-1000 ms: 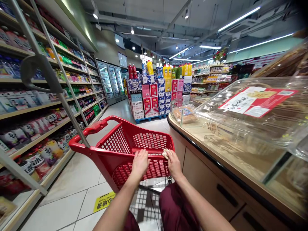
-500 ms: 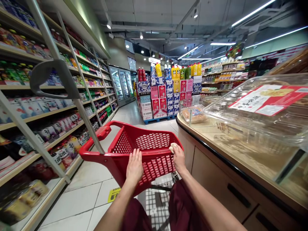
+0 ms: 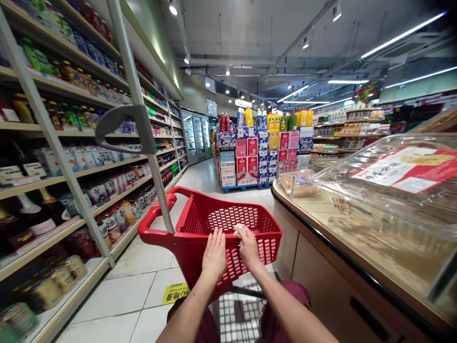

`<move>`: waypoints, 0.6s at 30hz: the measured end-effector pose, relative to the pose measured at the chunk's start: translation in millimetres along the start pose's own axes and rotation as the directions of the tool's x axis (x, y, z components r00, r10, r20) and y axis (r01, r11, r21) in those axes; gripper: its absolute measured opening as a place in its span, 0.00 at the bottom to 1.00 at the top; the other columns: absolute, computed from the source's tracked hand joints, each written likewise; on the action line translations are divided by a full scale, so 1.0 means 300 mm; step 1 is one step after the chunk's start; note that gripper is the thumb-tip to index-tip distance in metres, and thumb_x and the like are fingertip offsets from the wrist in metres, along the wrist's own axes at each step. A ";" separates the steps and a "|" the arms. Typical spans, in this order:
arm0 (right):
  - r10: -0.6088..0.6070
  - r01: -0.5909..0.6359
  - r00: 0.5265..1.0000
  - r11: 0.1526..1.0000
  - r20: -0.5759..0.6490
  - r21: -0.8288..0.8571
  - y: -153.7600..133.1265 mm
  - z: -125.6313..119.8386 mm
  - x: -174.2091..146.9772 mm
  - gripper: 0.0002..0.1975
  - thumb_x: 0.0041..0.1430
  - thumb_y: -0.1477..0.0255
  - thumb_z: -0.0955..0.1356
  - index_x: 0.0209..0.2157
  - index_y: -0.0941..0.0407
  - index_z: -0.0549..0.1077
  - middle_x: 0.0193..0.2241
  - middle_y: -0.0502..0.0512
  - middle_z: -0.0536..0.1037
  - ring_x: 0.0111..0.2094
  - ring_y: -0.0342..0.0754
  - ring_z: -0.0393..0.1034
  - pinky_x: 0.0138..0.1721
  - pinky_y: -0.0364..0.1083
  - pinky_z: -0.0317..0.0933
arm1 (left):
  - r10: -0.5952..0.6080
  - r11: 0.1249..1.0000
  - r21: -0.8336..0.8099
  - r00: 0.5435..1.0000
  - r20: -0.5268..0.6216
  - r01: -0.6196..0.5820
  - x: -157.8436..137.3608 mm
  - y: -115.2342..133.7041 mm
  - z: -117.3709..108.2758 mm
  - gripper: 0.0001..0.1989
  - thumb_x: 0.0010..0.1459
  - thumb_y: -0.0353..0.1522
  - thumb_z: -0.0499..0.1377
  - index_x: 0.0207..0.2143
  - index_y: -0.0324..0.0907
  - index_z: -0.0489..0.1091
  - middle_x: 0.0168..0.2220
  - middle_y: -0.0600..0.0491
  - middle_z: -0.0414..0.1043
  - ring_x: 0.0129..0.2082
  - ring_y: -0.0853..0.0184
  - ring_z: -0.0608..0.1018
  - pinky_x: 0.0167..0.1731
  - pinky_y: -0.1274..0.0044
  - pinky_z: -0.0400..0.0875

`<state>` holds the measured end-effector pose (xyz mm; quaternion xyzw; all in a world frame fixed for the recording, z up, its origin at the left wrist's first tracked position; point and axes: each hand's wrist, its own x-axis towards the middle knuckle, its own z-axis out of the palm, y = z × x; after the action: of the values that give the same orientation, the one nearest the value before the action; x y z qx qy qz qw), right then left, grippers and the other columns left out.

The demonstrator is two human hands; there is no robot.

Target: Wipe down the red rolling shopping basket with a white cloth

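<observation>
A red plastic shopping cart (image 3: 193,238) stands side-on in front of me, its basket with a perforated wall. My left hand (image 3: 214,255) lies against the near side of the basket, fingers stretched out over its rim. Just right of it, my right hand (image 3: 248,245) is closed on a crumpled white cloth (image 3: 239,230) at the same rim. The cloth is mostly covered by the fingers, and a wet wipe cannot be ruled out. A metal pole with a grey looped handle (image 3: 146,128) rises at the cart's left end.
Drink shelves (image 3: 82,166) line the left side. A glass-topped counter (image 3: 357,205) with packaged food stands close on the right. Stacked drink cartons (image 3: 250,162) sit ahead on a blue pallet. A yellow floor sign (image 3: 174,293) marks the tiles at lower left.
My right hand has slid the cloth leftward along the basket rim, from near its right corner to beside my left hand. The left hand stays on the rim. The view has shifted slightly.
</observation>
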<state>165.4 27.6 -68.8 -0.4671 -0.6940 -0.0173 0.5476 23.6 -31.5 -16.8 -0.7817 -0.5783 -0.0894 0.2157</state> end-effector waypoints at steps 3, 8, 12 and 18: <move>-0.110 0.105 0.991 0.993 0.075 0.059 -0.034 0.017 -0.013 0.24 0.53 0.82 0.55 0.49 0.57 0.67 0.51 0.59 0.66 0.54 0.47 0.57 0.54 0.53 0.56 | 0.009 1.000 -0.001 1.000 -0.003 -0.009 -0.010 -0.016 -0.008 0.28 0.52 0.28 0.46 0.57 0.33 0.52 0.61 0.44 0.49 0.62 0.61 0.48 0.59 0.66 0.45; 0.052 -0.052 0.999 0.999 -0.002 0.003 0.036 -0.020 -0.016 0.22 0.54 0.80 0.55 0.48 0.57 0.69 0.51 0.60 0.67 0.54 0.50 0.58 0.54 0.55 0.54 | -0.065 0.998 0.023 0.996 -0.067 0.067 -0.047 -0.076 -0.015 0.29 0.50 0.27 0.46 0.57 0.32 0.53 0.61 0.43 0.49 0.62 0.61 0.48 0.59 0.66 0.46; 0.016 -0.024 0.997 0.994 0.078 0.104 -0.055 0.012 0.000 0.21 0.58 0.74 0.55 0.49 0.58 0.68 0.51 0.59 0.67 0.55 0.49 0.57 0.55 0.54 0.53 | -0.070 0.998 -0.011 0.988 -0.139 0.069 -0.046 -0.071 -0.011 0.28 0.51 0.28 0.47 0.57 0.34 0.53 0.60 0.45 0.52 0.61 0.61 0.52 0.58 0.66 0.48; 0.067 -0.109 0.983 0.963 0.173 0.245 -0.216 0.036 0.033 0.24 0.63 0.65 0.50 0.58 0.56 0.56 0.50 0.57 0.69 0.51 0.46 0.64 0.48 0.45 0.61 | -0.004 0.999 -0.045 0.974 -0.225 -0.007 0.055 -0.019 0.018 0.25 0.57 0.30 0.44 0.58 0.40 0.51 0.58 0.47 0.56 0.59 0.64 0.57 0.56 0.66 0.51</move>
<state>114.4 3.1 -33.7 -0.4236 -0.7114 0.1344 0.5445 22.8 -13.5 -13.9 -0.7717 -0.5473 -0.1905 0.2621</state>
